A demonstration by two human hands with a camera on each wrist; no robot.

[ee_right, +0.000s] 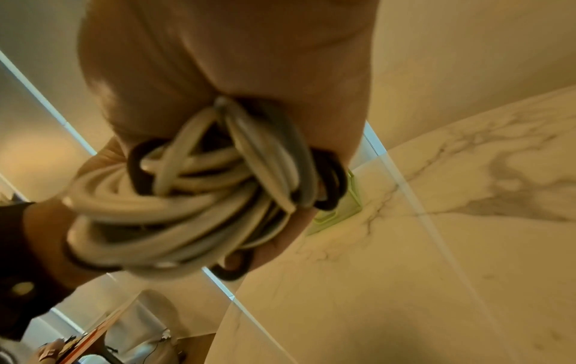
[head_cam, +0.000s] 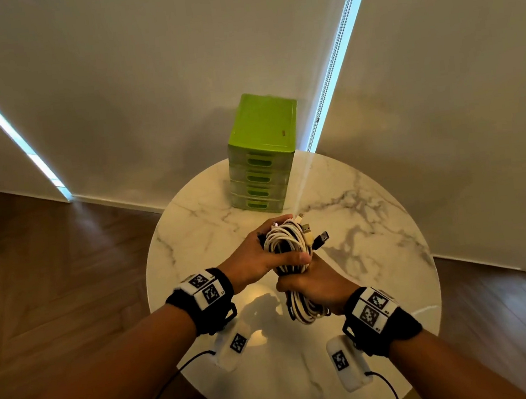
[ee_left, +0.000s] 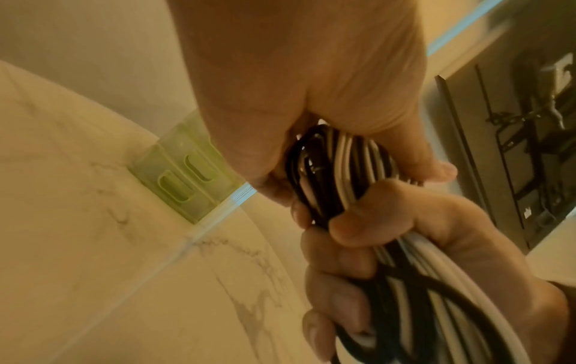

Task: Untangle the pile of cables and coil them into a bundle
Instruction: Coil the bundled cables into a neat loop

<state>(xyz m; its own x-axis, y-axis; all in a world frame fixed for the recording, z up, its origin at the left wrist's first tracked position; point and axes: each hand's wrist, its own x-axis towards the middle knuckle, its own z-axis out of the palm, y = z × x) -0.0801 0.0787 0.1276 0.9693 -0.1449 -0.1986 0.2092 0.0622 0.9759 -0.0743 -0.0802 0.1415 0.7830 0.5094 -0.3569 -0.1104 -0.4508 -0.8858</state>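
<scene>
A coiled bundle of white and black cables (head_cam: 288, 245) is held above the round marble table (head_cam: 200, 232). My left hand (head_cam: 261, 255) grips the bundle's upper half, thumb laid across the front. Just below it, my right hand (head_cam: 314, 287) wraps round the lower half, and loops hang out beneath it (head_cam: 304, 312). Several USB plugs (head_cam: 316, 236) stick out at the top right of the coil. In the left wrist view both hands (ee_left: 311, 98) close on the cable strands (ee_left: 352, 167). The right wrist view shows the white loops (ee_right: 199, 197) bunched under my palm.
A green plastic drawer unit (head_cam: 261, 156) stands at the far side of the table. Two white tagged devices (head_cam: 234, 347) (head_cam: 346, 363) with black leads lie near the front edge. Wooden floor surrounds the table; blinds hang behind.
</scene>
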